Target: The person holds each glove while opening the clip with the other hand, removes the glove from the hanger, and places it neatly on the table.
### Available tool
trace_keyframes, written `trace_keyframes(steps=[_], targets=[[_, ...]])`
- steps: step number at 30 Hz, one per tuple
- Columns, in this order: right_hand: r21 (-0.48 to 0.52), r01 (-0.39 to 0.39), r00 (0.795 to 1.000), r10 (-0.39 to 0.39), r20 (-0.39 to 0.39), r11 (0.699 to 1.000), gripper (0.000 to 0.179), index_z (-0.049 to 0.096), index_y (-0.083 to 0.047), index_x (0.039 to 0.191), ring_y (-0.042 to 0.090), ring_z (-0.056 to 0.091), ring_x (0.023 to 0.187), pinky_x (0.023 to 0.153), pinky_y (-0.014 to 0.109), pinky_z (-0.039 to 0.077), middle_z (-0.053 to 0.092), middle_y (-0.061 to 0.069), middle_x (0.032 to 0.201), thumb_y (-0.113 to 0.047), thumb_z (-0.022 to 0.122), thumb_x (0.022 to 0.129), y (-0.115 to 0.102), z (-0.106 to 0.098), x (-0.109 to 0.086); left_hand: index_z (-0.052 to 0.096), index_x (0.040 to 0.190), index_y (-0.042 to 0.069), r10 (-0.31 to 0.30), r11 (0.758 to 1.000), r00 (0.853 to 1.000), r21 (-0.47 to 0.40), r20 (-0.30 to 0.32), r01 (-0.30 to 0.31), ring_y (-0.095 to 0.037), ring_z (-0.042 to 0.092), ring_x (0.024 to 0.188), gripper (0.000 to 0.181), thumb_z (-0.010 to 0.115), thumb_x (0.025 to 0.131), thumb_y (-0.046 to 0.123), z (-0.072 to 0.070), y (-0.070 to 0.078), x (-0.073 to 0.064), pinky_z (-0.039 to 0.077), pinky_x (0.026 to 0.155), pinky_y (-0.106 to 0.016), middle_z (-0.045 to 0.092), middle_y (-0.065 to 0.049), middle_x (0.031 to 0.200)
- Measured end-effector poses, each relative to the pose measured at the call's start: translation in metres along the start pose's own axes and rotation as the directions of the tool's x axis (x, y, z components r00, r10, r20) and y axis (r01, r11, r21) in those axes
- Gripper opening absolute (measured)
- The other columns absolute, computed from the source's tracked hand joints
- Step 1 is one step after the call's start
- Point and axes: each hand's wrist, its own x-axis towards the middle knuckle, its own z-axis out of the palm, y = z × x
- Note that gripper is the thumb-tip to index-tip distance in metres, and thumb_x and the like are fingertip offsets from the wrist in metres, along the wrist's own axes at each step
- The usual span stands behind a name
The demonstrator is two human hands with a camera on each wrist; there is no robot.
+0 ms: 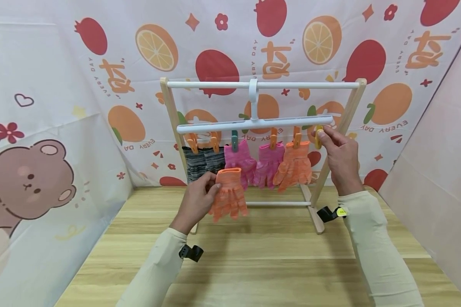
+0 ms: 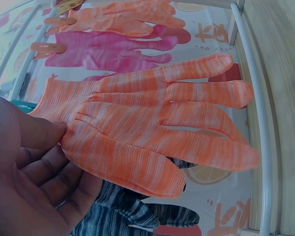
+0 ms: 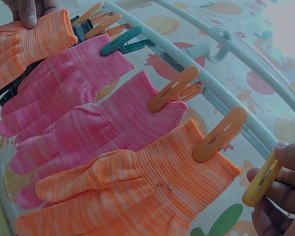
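Two dark gloves [image 1: 195,162] hang first. In front, the left hand [image 1: 197,199] pinches an orange glove [image 1: 230,192] with thumb and fingers. Next hang two pink gloves [image 1: 240,158] and another orange glove [image 1: 297,164]. The right hand [image 1: 342,155] pinches a yellow peg [image 1: 317,143] by the hanger [image 1: 219,127].

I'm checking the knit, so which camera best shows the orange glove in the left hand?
The left wrist view: the glove fills much of the frame, its knit clear. The head view shows it farther off and smaller; the right wrist view cuts it off at the left edge.
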Motion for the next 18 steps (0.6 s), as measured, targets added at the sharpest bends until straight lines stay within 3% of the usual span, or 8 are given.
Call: trace_keyframes(steps=[7, 13, 18], targets=[[0.058, -0.006, 1.000, 0.004, 0.026, 0.998, 0.044, 0.064, -0.007, 0.137, 0.018, 0.058, 0.125, 0.108, 0.029, 0.043, 0.076, -0.002, 0.110, -0.026, 0.069, 0.098, -0.001, 0.001, 0.000, 0.066, 0.107, 0.010, 0.001, 1.000, 1.000, 0.016, 0.010, -0.002, -0.019, 0.054, 0.065, 0.007, 0.063, 0.102, 0.015, -0.004, -0.003, -0.001, 0.046, 0.061, -0.036, 0.064, -0.003, 0.083], [0.021, -0.002, 1.000, 0.001, 0.024, 1.000, 0.044, 0.064, -0.008, 0.137, 0.018, 0.056, 0.126, 0.107, 0.028, 0.043, 0.075, 0.006, 0.115, -0.027, 0.068, 0.098, -0.001, 0.000, -0.001, 0.065, 0.106, 0.011, 0.005, 1.000, 1.000, 0.023, 0.008, -0.005, -0.019, 0.054, 0.065, 0.006, 0.064, 0.102, 0.014, -0.009, -0.008, -0.002, 0.046, 0.061, -0.036, 0.065, -0.003, 0.084], [0.007, 0.015, 1.000, -0.015, 0.022, 1.000, 0.042, 0.065, -0.011, 0.137, 0.019, 0.056, 0.121, 0.109, 0.034, 0.041, 0.076, -0.006, 0.107, -0.029, 0.067, 0.099, -0.003, -0.001, 0.000, 0.064, 0.105, 0.011, 0.016, 0.999, 1.000, 0.036, -0.003, -0.016, -0.019, 0.054, 0.065, 0.005, 0.064, 0.102, 0.015, -0.013, -0.011, -0.002, 0.046, 0.061, -0.036, 0.064, -0.003, 0.083]])
